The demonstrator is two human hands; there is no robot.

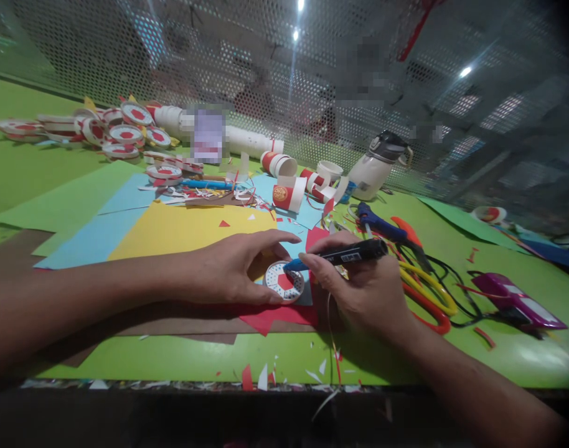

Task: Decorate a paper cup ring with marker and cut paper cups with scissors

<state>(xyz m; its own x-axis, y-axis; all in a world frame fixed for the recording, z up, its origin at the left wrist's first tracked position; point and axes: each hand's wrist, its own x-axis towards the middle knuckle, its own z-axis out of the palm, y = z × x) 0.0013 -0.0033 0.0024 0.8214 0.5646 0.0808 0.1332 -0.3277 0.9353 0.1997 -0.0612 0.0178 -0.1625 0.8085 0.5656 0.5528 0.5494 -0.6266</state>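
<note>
At the middle of the green surface (406, 361), your left hand (228, 267) lay flat over a small round paper disc (284, 281), white at the rim with a red centre, the fingers spread and pressing on its upper edge so that the grip was open, pinning rather than clasping. The disc rested on a sheet of red paper (275, 316), which lay on brown paper (172, 320) beside the yellow sheet (182, 227) and the light blue sheet (88, 239). Your right hand (363, 289) had its grip closed around a black marker (350, 254), held nearly level, with the blue tip touching the disc's right rim.

Just to the right of that hand lay scissors with yellow and red handles (429, 292), and behind them a blue-handled tool (378, 223). Further right a purple device (518, 302) sat on the surface, with a black cord running to it. Toward the back stood a white bottle with a dark lid (378, 165), near several red and white paper cups (289, 190), some tipped over. At the far left a heap of finished red and white discs (121, 127) was gathered, well apart from your hands. Paper scraps (266, 376) were scattered along the near edge.
</note>
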